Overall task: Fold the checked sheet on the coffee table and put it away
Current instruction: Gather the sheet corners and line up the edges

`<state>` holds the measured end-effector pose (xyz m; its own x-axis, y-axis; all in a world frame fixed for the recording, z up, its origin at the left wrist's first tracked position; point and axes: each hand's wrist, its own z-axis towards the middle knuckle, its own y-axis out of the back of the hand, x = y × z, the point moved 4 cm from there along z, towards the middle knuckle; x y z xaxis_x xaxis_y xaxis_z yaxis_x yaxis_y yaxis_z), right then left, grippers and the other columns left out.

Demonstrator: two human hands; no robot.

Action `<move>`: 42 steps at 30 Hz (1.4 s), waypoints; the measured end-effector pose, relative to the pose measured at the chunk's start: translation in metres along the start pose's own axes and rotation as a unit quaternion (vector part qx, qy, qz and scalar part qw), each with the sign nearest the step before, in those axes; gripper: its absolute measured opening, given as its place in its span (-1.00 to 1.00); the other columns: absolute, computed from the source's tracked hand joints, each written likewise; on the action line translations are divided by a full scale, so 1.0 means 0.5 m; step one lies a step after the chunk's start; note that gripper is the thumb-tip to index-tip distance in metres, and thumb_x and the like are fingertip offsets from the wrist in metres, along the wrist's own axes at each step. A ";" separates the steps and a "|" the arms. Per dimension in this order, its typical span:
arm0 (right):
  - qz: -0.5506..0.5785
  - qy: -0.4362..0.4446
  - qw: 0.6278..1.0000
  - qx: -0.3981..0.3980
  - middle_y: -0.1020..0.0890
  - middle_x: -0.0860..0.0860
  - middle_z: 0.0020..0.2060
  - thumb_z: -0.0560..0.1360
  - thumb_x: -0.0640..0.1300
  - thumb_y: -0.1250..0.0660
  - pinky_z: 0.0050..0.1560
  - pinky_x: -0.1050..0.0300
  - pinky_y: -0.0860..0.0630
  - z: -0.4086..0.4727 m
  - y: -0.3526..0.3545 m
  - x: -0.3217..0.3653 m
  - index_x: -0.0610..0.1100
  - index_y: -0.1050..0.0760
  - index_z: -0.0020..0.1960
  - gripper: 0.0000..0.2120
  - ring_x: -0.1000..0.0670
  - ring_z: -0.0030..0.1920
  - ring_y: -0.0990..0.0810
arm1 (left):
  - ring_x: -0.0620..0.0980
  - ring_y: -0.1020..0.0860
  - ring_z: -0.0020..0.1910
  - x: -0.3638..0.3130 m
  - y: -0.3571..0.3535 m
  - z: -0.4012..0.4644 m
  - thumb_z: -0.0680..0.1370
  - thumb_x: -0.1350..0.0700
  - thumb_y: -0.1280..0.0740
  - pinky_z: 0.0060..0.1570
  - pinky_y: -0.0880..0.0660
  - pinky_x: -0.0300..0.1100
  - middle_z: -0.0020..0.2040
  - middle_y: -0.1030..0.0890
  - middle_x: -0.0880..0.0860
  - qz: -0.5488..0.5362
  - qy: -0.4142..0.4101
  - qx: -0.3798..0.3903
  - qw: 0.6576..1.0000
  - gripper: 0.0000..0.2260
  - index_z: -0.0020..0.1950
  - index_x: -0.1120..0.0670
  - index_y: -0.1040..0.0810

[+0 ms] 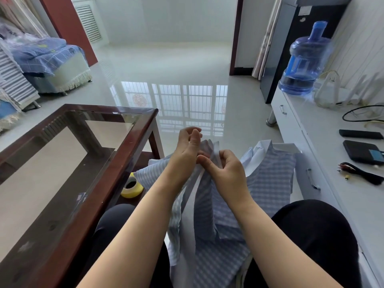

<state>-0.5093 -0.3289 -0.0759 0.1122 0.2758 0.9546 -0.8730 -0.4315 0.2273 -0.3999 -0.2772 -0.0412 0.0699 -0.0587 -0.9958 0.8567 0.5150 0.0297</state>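
Observation:
The blue-and-white checked sheet (268,179) hangs bunched between my knees, draping from my hands to my lap and spreading right toward the cabinet. My left hand (188,147) and my right hand (225,173) meet at the middle of the view and both pinch the sheet's white-bordered edge, held up in front of me. The glass-topped coffee table (87,208) with a dark red wooden frame stands at my left; no sheet lies on it.
A yellow tape roll (132,189) lies on the table's lower shelf. A white cabinet (324,142) at the right carries a blue water jug (303,63), cables, a remote and a black box. A sofa with blue bedding (41,57) stands far left. Glossy floor stretches ahead.

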 end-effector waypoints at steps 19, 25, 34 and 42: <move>0.049 -0.010 0.997 0.067 -0.53 0.05 -0.38 0.51 -0.16 -0.38 -0.24 0.21 -0.42 0.012 0.026 -0.016 -0.20 -0.53 -0.17 -0.87 0.11 -0.32 -0.47 | -0.18 -0.45 0.30 -0.020 0.070 0.058 0.47 0.00 -0.43 0.27 -0.35 -0.28 0.30 -0.51 -0.10 0.236 -0.045 0.184 0.953 -0.49 0.38 -0.08 -0.35; 0.026 0.004 0.997 0.066 -0.51 -0.11 -0.36 0.55 -0.13 -0.32 -0.21 0.13 -0.41 0.029 0.055 0.000 -0.24 -0.49 -0.15 -0.82 0.06 -0.30 -0.45 | -0.11 -0.44 -0.32 0.027 0.063 0.076 0.50 0.08 -0.43 -0.22 -0.41 -0.10 -0.36 -0.51 0.07 0.322 0.015 0.223 0.920 -0.80 -0.25 0.16 -0.54; -0.189 0.141 0.964 -0.126 -0.56 0.13 -0.37 0.52 -0.12 -0.36 -0.30 0.11 -0.44 0.047 0.099 0.025 -0.05 -0.56 -0.16 -0.92 0.03 -0.33 -0.52 | -0.04 -0.56 -0.04 0.041 -0.027 0.016 0.50 0.11 -0.40 -0.09 -0.46 -0.14 0.01 -0.62 0.02 0.330 -0.179 -0.051 0.926 -0.78 0.12 0.06 -0.53; -0.194 0.292 0.924 -0.152 -0.57 0.14 -0.20 0.38 -0.46 -0.38 -0.13 0.23 -0.49 0.036 0.125 0.005 0.00 -0.49 -0.01 -0.60 0.05 -0.19 -0.57 | 0.01 -0.42 0.13 0.155 0.050 0.010 0.47 -0.10 -0.38 0.10 -0.47 -0.03 0.16 -0.41 -0.03 0.396 -0.280 -0.085 0.871 -0.64 0.18 -0.03 -0.38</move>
<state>-0.5548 -0.3706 -0.0557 0.2479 0.8138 0.5256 -0.9236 0.0348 0.3817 -0.3704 -0.2731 -0.1171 0.8824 -0.0107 -0.4704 0.3426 0.7000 0.6266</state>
